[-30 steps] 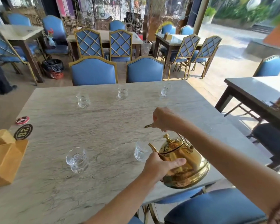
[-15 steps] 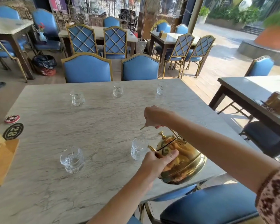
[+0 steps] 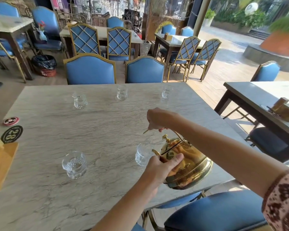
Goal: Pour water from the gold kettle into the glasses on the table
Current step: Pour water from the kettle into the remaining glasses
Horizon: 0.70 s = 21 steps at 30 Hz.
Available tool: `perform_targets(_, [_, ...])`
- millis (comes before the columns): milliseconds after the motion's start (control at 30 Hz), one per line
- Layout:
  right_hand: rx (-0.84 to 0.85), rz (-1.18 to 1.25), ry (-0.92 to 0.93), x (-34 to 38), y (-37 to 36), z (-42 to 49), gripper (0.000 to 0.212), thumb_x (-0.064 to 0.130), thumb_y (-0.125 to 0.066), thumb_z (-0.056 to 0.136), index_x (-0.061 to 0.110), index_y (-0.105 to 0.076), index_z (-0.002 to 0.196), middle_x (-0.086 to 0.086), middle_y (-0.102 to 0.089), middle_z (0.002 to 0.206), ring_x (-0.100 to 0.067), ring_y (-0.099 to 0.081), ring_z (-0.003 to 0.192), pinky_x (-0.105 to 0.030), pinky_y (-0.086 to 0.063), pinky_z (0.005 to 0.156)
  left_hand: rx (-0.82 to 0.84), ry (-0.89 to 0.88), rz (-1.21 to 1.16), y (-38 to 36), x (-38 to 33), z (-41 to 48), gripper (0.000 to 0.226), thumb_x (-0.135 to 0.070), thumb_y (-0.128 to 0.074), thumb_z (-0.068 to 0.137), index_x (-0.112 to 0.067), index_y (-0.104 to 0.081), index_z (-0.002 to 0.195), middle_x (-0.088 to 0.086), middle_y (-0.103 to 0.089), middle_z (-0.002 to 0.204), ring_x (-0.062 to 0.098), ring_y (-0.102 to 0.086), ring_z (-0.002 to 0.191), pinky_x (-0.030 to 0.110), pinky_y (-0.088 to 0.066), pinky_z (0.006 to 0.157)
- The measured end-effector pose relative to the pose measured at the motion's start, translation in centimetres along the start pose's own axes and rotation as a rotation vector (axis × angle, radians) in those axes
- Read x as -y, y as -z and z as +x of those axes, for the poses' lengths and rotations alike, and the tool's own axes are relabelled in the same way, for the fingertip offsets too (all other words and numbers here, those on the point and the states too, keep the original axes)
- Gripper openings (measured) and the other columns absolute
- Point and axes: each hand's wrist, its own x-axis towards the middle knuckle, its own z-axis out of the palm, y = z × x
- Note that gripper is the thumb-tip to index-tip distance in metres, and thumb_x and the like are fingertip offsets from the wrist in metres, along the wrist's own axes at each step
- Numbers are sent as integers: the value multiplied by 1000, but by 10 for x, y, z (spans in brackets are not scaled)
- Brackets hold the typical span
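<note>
— Where is the gold kettle point(image 3: 187, 165) found?

— It is held tilted above the near right part of the marble table point(image 3: 98, 130), its spout lowered toward the rim of the near right glass point(image 3: 142, 154). The lid knob is seen at the top of the body, leaning toward that glass.

— How is the kettle gripped?

— The thin handle is clenched in the right hand point(image 3: 158, 120), which is raised above the kettle. The body is braced from the near side by the left hand point(image 3: 162, 165); its thumb is laid across the metal just behind the spout, and its fingers are curled against the side.

— Is water seen leaving the spout?

— That cannot be told; the spout tip is partly covered by the left hand.

— What else is placed relative to the kettle?

— A second near glass point(image 3: 75, 164) is set well to the kettle's left, with water visible inside. Three more glasses are lined along the far edge, beyond the kettle: the far left glass point(image 3: 80, 101), the far middle glass point(image 3: 122, 92) and the far right glass point(image 3: 166, 92). Further left of the kettle, at the table's edge, a black disc marked 28 point(image 3: 11, 134), a red disc point(image 3: 10, 121) and a wooden holder point(image 3: 0, 162) are found. Two blue chairs point(image 3: 90, 70) are pushed in at the far side.
</note>
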Motion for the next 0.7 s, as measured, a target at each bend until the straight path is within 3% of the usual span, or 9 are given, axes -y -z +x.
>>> perform_targets(400, [13,-4,31,13,2,-3,16,5,-58,94,-6,-60,106,-4,-53,60,-12,-53,44,-21,-44,44,-21,-34,-55,-1,-4,-6,26,-43,-71,83,-18,-64,82,0,-72,87,7,-65,80,16,-50,61])
perform_targets(567, [14,-2,42,16,2,-4,12,6,-59,94,-2,-58,86,-4,-53,59,-11,-54,46,-21,-46,47,-19,-42,-75,-2,-6,-9,23,-39,-70,86,-19,-61,78,-5,-70,79,4,-63,76,14,-50,59])
perform_targets(700, [16,1,34,17,2,-4,21,7,-60,93,-9,-60,108,-5,-53,58,-12,-54,46,-23,-48,50,-18,-44,-72,-2,-6,-9,25,-41,-71,84,-18,-63,78,-4,-72,80,7,-66,77,17,-52,64])
